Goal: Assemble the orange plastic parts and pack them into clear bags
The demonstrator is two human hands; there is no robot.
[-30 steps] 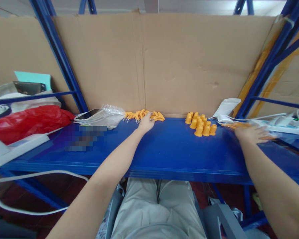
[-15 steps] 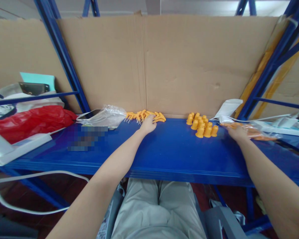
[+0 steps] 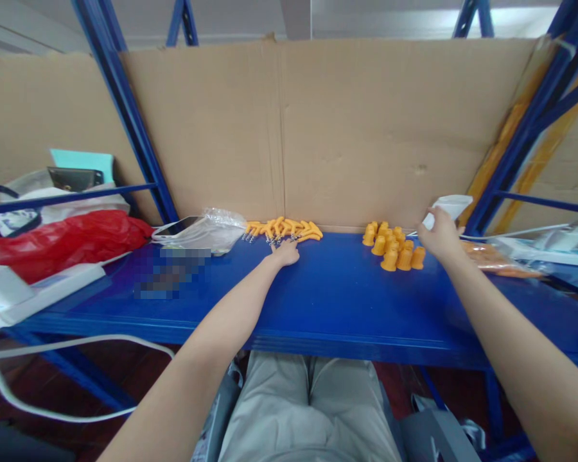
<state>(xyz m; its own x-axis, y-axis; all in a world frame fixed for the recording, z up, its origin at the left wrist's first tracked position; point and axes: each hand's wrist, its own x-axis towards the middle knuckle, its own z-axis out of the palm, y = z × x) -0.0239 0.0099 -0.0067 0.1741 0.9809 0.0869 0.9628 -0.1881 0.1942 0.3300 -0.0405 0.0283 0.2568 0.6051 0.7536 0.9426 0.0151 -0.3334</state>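
Observation:
My left hand [image 3: 286, 254] lies low over the table, fingers partly stretched toward a row of orange curved pieces [image 3: 284, 228] with small metal ends. Its fingertips are by those metal ends, and I see nothing held in it. On the right, my right hand [image 3: 439, 233] is raised with fingers bent together in front of a white paper-like object [image 3: 455, 205]. Whatever its fingers hold is hidden, and I cannot tell whether they touch the white object. Several orange thimble-shaped caps [image 3: 390, 246] stand left of it. A clear bag of orange pieces [image 3: 501, 258] lies beyond its wrist.
Clear plastic packaging [image 3: 216, 231] and a phone [image 3: 183, 224] lie left of the curved pieces. Farther left are a red bag [image 3: 72, 240] and a white power strip [image 3: 52, 289]. A cardboard panel [image 3: 356, 135] backs the blue table [image 3: 337, 301], between blue metal posts.
My right hand has left the clear bag and moved up and left, in front of the white object. My left hand has drawn back slightly from on top of the curved pieces.

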